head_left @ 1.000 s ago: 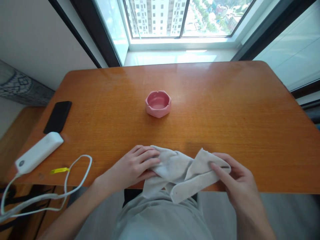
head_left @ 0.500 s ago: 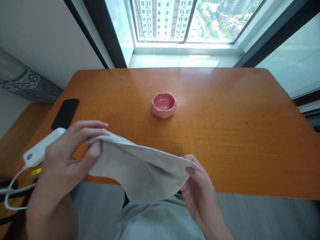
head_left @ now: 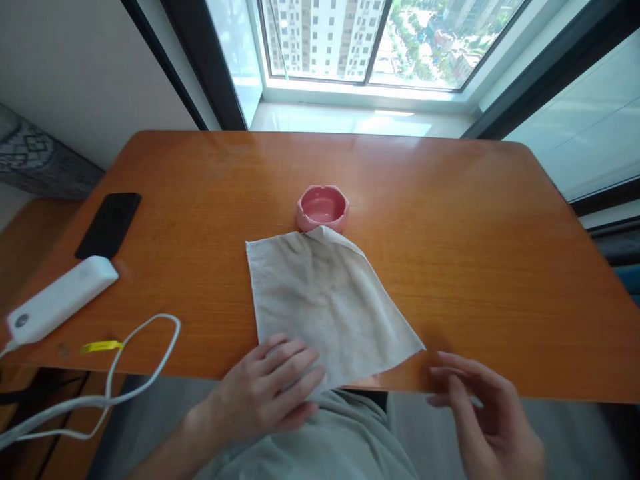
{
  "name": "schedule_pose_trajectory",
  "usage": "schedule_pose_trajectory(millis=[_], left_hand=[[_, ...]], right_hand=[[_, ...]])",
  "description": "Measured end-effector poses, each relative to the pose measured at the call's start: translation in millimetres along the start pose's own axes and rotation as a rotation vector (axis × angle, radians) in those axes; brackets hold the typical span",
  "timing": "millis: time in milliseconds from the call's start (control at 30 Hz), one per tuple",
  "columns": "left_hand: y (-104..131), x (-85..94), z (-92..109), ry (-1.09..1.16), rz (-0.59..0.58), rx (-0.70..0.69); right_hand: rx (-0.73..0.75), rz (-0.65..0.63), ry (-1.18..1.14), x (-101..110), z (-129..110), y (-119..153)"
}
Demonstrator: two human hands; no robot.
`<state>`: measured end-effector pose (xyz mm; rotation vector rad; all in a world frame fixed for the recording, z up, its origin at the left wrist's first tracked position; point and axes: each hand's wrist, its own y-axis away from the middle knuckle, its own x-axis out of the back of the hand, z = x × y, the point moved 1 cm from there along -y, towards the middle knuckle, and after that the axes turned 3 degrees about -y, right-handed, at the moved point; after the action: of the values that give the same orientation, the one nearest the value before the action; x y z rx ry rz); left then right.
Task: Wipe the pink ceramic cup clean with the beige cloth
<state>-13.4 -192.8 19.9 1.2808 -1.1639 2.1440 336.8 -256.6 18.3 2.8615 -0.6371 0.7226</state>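
A pale grey-white cloth [head_left: 325, 300] lies spread on the wooden table, its far corner against the near side of a pink faceted ashtray [head_left: 323, 208]. My left hand [head_left: 280, 383] is over the cloth's near left edge, fingers stretched out; whether it presses on the fabric I cannot tell. To the right of the cloth's right corner, my right hand [head_left: 483, 407] hovers near the table's front edge with its fingers apart and nothing between them.
The wooden table [head_left: 475, 267] ends close to my lap. On its left side lie a black phone [head_left: 109, 225], a white power strip [head_left: 63, 300] and a looped white cable [head_left: 173, 340] with a yellow tag [head_left: 101, 346]. A window [head_left: 370, 47] stands behind the table.
The cloth, held up between both hands before, now lies flat on the table by the ashtray. Both hands have let go; the left moved right and nearer me, the right moved further right.
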Motion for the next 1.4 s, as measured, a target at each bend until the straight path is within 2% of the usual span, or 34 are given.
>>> schedule_pose_trajectory(millis=[67, 133, 167, 200, 267, 400, 533, 633, 700, 767, 833, 900, 967, 1067, 1167, 1233, 1300, 1367, 1400], left_hand=[[26, 3.5, 2, -0.025, 0.01, -0.016], [44, 8.6, 0, -0.081, -0.02, -0.009], [50, 11.6, -1, -0.099, -0.02, 0.0], [55, 14.8, -3, -0.109, -0.012, 0.012], [63, 21.1, -6, -0.112, 0.014, 0.054], [81, 28.6, -10, -0.085, 0.05, 0.159], [101, 27.2, -12, -0.052, 0.065, 0.129], [112, 24.7, -15, -0.008, 0.053, 0.109], [116, 23.4, -18, 0.011, 0.047, 0.121], [116, 22.7, -19, 0.012, 0.043, 0.122], [112, 23.0, -20, 0.006, 0.043, 0.118], [107, 24.0, -18, 0.0, 0.051, 0.118], [103, 24.5, -16, -0.004, 0.06, 0.124], [105, 22.1, -14, 0.011, 0.083, 0.147], [113, 16.7, -15, 0.042, 0.105, 0.153], [118, 13.4, -15, 0.052, 0.115, 0.136], [119, 11.5, -16, 0.052, 0.125, 0.115], [117, 11.1, -18, 0.046, 0.134, 0.103], [116, 11.2, -18, 0.045, 0.136, 0.099]], right_hand=[[0.382, -0.005, 0.293, 2, -3, -17], [0.707, -0.17, 0.434, -5, -7, -37], [0.808, -0.269, 0.464, -9, -10, -46], [0.889, -0.356, 0.485, -14, -11, -53], [1.002, -0.449, 0.501, -19, -13, -58], [1.146, -0.51, 0.436, -18, -9, -37], [1.09, -0.478, 0.326, -14, -15, -8], [1.147, -0.512, 0.331, -16, -36, 0], [1.178, -0.526, 0.352, -25, -53, -3], [1.132, -0.536, 0.405, -44, -69, -12], [1.148, -0.555, 0.411, -67, -80, -28], [1.13, -0.586, 0.529, -89, -82, -50], [1.08, -0.525, 0.64, -98, -76, -76], [0.97, -0.426, 0.75, -85, -55, -109], [0.82, -0.27, 0.833, -50, -30, -124], [0.724, -0.163, 0.89, -28, -18, -120], [0.697, -0.095, 0.86, -16, -15, -105], [0.768, -0.128, 0.712, -20, -24, -84], [0.809, -0.197, 0.621, -27, -31, -75]])
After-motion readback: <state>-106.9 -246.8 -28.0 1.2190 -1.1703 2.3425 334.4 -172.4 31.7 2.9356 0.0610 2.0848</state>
